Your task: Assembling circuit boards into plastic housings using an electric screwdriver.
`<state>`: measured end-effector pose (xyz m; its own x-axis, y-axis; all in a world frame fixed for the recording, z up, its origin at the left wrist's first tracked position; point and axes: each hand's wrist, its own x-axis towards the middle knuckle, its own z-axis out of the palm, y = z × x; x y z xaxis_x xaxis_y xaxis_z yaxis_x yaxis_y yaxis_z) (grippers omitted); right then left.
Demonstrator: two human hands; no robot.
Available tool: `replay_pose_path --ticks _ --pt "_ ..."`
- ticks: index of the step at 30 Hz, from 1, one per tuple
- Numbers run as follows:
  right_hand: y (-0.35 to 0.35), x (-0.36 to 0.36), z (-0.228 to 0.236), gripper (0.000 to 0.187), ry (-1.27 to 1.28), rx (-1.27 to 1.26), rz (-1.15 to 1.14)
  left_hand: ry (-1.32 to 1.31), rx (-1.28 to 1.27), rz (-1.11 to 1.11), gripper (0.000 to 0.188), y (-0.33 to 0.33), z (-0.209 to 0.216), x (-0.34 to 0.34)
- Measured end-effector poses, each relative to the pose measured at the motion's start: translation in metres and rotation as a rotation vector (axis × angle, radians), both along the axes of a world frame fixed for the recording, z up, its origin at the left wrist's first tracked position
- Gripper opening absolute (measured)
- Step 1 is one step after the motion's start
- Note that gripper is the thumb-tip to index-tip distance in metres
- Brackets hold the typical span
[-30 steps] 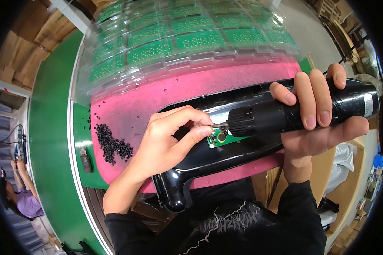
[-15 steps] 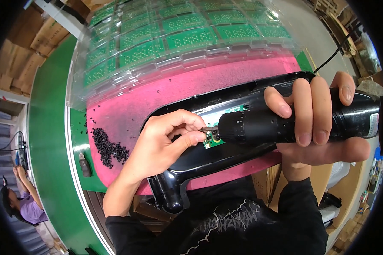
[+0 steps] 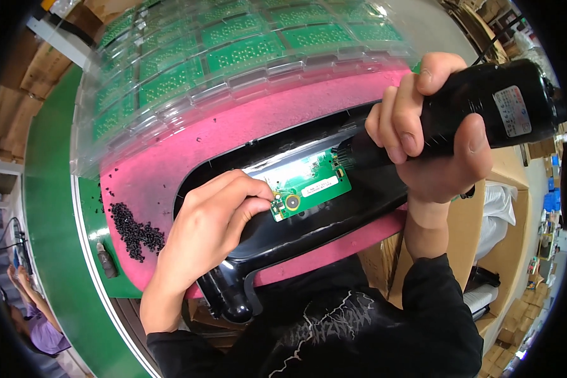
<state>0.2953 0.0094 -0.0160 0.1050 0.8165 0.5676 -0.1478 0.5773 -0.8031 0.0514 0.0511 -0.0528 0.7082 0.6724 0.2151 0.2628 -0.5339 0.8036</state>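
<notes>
My right hand [image 3: 422, 120] grips a black electric screwdriver [image 3: 475, 104], its nose reaching down to the right end of a green circuit board [image 3: 318, 179]. The board lies inside a long black plastic housing [image 3: 334, 217] with a stubby rounded handle at the near left. A white label and a round brass-coloured part show on the board. At the board's left edge, my left hand [image 3: 211, 220] has thumb and forefinger pinched together. Whatever is between those fingertips is hidden. The screwdriver's tip cannot be made out against the dark housing.
Under the housing is a pink mat [image 3: 233, 129]. Small black screws [image 3: 132, 233] are heaped at its left, beside a small dark-handled tool [image 3: 106, 259]. Clear plastic trays [image 3: 233, 91] of green boards stand behind. Cardboard boxes [image 3: 494, 246] are at the right; another person [image 3: 41, 324] sits far left.
The screwdriver has lifted off the board's left part and swung to its right end, uncovering the board. My left fingers no longer touch the screwdriver's tip. The whole view has shifted slightly.
</notes>
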Motion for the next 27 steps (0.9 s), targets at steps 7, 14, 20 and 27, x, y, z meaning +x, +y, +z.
replay_pose_path --ticks 7,14,20,27 --pt "0.002 -0.001 -0.002 0.046 -0.075 -0.038 -0.021 -0.016 0.128 -0.209 0.015 0.002 -0.007 0.002" --pt "0.003 -0.005 0.000 0.047 -0.083 -0.091 -0.055 0.085 0.144 -0.252 0.014 -0.002 -0.004 0.004" --pt "0.010 -0.004 -0.008 0.045 0.001 -0.038 0.076 0.118 0.161 -0.221 0.013 -0.003 -0.005 0.006" --pt "0.012 -0.015 -0.008 0.046 -0.130 -0.088 -0.005 0.144 0.147 -0.204 0.012 -0.003 -0.004 0.004"
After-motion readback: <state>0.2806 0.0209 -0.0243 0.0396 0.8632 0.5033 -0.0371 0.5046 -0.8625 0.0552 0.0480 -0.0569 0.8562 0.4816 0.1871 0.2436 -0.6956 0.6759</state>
